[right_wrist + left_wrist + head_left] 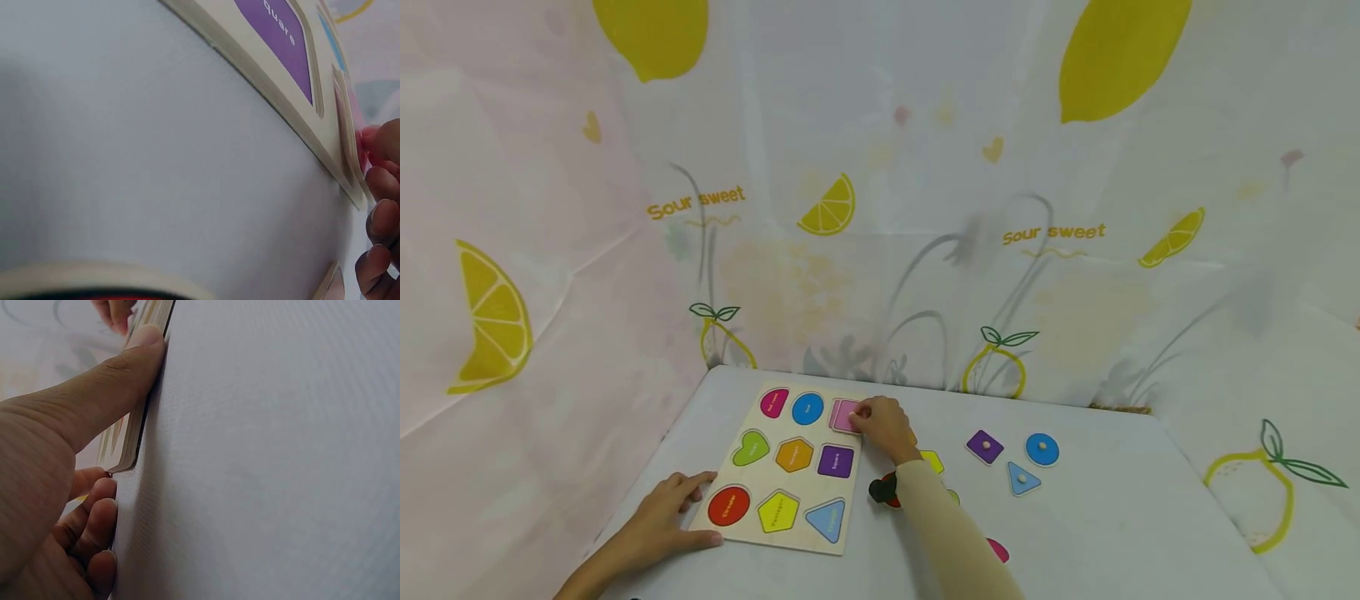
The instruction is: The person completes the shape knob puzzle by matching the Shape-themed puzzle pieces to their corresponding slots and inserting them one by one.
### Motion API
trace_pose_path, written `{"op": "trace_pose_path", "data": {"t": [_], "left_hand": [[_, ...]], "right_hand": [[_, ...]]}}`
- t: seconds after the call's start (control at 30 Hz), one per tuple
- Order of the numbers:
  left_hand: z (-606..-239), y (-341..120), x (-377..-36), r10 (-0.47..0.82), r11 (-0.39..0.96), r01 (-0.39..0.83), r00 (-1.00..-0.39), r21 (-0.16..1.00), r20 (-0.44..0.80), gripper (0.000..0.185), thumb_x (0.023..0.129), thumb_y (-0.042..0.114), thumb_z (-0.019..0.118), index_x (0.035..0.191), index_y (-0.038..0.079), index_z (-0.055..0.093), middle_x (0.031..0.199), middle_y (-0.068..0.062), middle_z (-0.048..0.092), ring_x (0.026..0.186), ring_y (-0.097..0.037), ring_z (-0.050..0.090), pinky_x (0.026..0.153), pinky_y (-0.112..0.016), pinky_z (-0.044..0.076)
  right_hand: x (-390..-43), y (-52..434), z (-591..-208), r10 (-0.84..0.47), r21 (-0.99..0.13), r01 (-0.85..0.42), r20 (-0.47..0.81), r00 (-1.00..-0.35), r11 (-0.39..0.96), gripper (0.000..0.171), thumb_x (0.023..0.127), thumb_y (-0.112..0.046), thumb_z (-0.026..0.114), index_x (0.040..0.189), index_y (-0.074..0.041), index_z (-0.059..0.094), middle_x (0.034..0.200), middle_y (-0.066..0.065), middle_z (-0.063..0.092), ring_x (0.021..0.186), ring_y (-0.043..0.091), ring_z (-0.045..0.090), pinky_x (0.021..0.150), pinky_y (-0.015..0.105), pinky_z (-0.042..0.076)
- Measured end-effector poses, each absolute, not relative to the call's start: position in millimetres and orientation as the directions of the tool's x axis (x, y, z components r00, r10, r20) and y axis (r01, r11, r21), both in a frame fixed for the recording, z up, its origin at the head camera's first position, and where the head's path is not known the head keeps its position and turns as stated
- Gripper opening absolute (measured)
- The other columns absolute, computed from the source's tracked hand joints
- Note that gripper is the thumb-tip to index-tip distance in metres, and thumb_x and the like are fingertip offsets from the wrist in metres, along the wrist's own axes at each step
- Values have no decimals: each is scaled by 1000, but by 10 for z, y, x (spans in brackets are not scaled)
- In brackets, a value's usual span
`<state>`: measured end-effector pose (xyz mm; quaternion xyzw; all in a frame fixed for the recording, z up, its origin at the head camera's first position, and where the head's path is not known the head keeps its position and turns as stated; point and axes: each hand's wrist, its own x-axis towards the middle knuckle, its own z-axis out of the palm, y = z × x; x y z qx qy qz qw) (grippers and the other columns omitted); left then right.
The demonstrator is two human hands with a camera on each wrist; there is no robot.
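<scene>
A wooden shape puzzle board (748, 468) lies flat, printed with coloured recesses. My right hand (883, 423) pinches the small knob of a pink puzzle piece (842, 416) over the board's far right corner. In the right wrist view, this pink piece (350, 122) sits slightly raised and skewed over its pink recess, with the fingertips (375, 140) at its knob. At the near left corner my left hand (658, 521) touches the board, thumb along the near edge and index finger by the left side. The left wrist view shows the thumb (147, 344) pressing the board's edge (131, 434).
To the right lie a purple piece (985, 447), a blue round piece (1042, 450) and a light blue triangle (1022, 479), all with knobs. Yellow (933, 461) and red-pink (997, 550) pieces show partly past the right arm. A lemon-printed cloth backdrop (880, 275) stands behind the white table (1112, 508).
</scene>
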<state>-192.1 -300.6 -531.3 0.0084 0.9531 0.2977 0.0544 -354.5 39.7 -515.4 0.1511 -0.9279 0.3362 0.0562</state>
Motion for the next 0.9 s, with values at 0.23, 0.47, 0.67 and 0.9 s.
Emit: {"op": "trace_pose_path", "data": {"t": [0.23,0.47,0.67,0.9], "left_hand": [[-5332,-3004,-1917,70,832,25,-996,555,-60,100,61,48,97,142,6,58,100,-2,51,92,-20,47,75,-36,45],[-5336,-3007,-1913,51,824,-1,-996,566,-77,102,59,48,97,143,6,57,99,-2,51,92,-21,47,76,-37,46],[-5327,-3004,-1902,45,823,-4,-996,569,-73,102,59,49,97,142,6,58,98,-1,50,92,-21,48,76,-37,47],[-5305,-2994,-1889,41,816,-17,-995,578,-88,102,58,49,97,143,7,57,98,-1,51,92,-20,48,75,-36,47]], "right_hand": [[-3563,325,-5131,-224,-614,-289,183,-957,734,14,93,-25,76,90,-12,79,68,-7,57,64,10,50,56,25,38],[-3589,247,-5123,-225,-594,-274,157,-961,757,18,94,-27,76,95,-9,79,70,-4,58,66,13,51,58,26,42],[-3620,201,-5132,-206,-555,-255,151,-967,792,19,94,-28,76,97,-9,80,72,-4,60,69,14,53,63,28,46],[-3630,201,-5108,-208,-526,-258,154,-966,810,19,94,-28,77,98,-10,80,76,-3,63,71,15,54,65,29,48]]}}
